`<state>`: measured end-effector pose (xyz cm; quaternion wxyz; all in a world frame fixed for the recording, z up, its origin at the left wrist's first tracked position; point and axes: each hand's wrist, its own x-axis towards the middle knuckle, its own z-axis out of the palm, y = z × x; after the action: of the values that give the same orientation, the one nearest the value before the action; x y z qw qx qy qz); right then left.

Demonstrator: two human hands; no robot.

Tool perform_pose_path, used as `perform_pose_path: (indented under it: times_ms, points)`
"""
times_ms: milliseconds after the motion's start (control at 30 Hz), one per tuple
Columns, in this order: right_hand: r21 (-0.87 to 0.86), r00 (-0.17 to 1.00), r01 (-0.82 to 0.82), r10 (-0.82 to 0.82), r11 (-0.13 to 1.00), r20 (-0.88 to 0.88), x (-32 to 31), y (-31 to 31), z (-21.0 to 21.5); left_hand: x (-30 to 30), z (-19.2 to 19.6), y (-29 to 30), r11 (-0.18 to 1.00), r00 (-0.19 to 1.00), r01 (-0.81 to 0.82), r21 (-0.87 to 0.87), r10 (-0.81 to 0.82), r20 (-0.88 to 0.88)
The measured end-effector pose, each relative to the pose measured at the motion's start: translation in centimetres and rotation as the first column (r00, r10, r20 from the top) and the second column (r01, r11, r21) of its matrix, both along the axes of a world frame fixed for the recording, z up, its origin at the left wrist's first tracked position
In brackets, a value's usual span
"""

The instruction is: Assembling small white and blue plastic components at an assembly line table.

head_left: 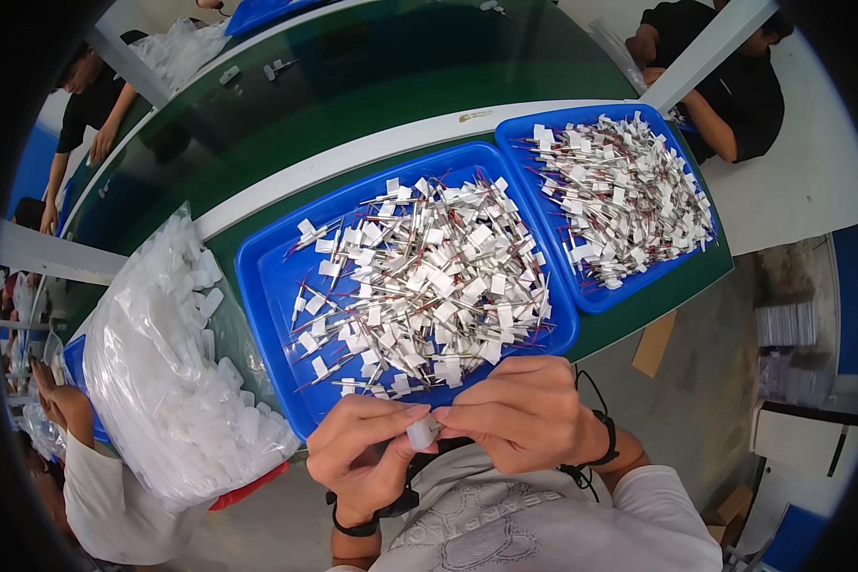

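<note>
My left hand pinches a small whitish, translucent plastic piece between thumb and fingers, just in front of my body. My right hand is closed in a pinch against the right side of that piece; whatever its fingertips hold is hidden. Just beyond my hands lies a blue tray heaped with thin metal-and-wire parts that carry white tags. At its right stands a second blue tray filled with similar tagged parts.
A large clear plastic bag of whitish plastic pieces lies left of the near tray. A pale rail edges the green belt behind the trays. Co-workers sit at far left and far right; another person's hand is at left.
</note>
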<state>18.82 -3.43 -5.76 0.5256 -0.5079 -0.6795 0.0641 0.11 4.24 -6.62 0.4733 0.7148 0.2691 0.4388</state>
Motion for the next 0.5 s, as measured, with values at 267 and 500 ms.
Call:
perform_pose_path:
  times_ms: [267, 500]
  points:
    - [-0.071, 0.999, -0.031, 0.033, 0.997, 0.027, 0.4, -0.4, 0.4, -0.5, 0.6, 0.1, 0.992, 0.995, 0.032, 0.118, -0.021, -0.094]
    - [-0.16, 0.988, -0.088, 0.107, 0.983, 0.113, 0.9, -0.4, 1.3, -0.1, 1.0, 0.0, 0.991, 0.991, 0.046, 0.126, -0.03, -0.128]
